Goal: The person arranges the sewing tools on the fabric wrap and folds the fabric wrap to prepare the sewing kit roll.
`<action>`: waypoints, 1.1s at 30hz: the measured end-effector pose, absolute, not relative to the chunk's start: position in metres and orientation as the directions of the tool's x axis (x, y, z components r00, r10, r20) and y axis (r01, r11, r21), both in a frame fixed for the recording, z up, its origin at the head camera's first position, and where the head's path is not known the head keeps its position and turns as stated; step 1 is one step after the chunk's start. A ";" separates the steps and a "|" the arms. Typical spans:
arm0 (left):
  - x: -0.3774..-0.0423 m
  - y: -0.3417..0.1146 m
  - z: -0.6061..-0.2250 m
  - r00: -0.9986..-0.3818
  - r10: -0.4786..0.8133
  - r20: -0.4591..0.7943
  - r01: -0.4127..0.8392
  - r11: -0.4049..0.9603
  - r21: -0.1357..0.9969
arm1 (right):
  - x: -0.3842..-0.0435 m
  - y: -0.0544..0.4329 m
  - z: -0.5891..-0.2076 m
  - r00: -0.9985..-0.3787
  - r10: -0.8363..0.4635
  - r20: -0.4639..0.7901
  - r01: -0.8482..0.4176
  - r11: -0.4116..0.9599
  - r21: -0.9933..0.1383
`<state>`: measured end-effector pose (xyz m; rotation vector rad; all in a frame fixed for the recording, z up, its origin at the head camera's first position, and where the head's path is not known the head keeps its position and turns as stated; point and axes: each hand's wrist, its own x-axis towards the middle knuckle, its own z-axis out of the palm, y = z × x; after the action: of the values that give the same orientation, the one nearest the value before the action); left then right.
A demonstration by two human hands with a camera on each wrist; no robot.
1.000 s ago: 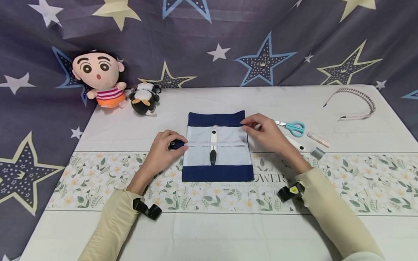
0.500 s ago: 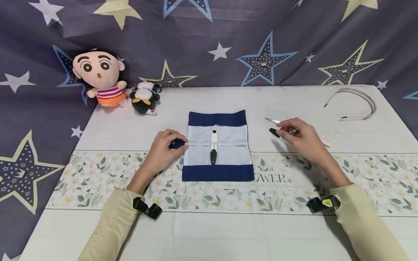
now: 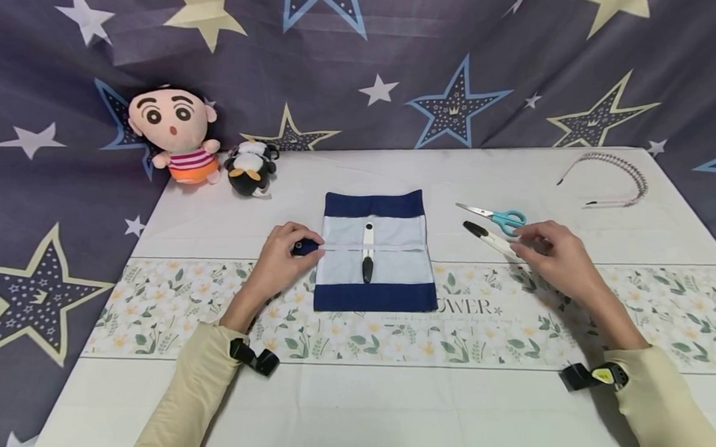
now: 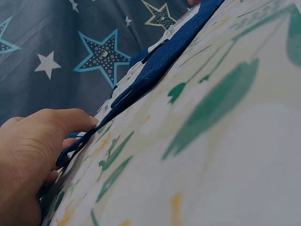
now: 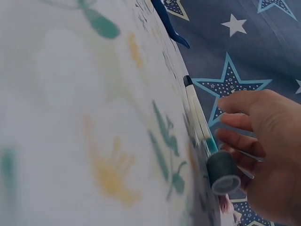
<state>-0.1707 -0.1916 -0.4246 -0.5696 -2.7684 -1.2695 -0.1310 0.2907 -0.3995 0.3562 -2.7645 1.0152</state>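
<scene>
My left hand pinches the left edge of a navy and light-blue fabric pouch, beside its navy snap tab. The pouch lies unfolded, and a slim white tool with a black end rests across its pale strap. My right hand hovers with loosely bent fingers at the near end of a similar white tool. Turquoise-handled scissors lie just beyond. The right wrist view has a grey thread spool close beside the fingers; my hand hides it in the head view.
A beaded headband lies at the back right. At the back left are a plush doll and a penguin plush. Behind the floral-banded table hangs a star-patterned curtain.
My right hand has left the pouch's right edge and travelled right, past the scissors, to the white tool's near end. My left hand has stayed on the pouch.
</scene>
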 end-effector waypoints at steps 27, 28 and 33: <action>-0.171 -0.191 -0.425 -0.933 0.311 0.183 0.342 0.601 0.722 | -0.116 0.297 -0.414 -0.977 -0.115 0.178 -0.198 0.793 -0.575; -0.171 -0.191 -0.425 -0.932 0.312 0.185 0.344 0.600 0.722 | -0.116 0.297 -0.414 -0.977 -0.114 0.180 -0.199 0.793 -0.575; -0.171 -0.191 -0.425 -0.931 0.313 0.189 0.347 0.597 0.723 | -0.117 0.296 -0.416 -0.974 -0.121 0.192 -0.211 0.793 -0.572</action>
<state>-0.1710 -0.1912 -0.4254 -0.5731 -2.7699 -1.2678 -0.1174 0.2964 -0.4158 0.2641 -2.8358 0.9305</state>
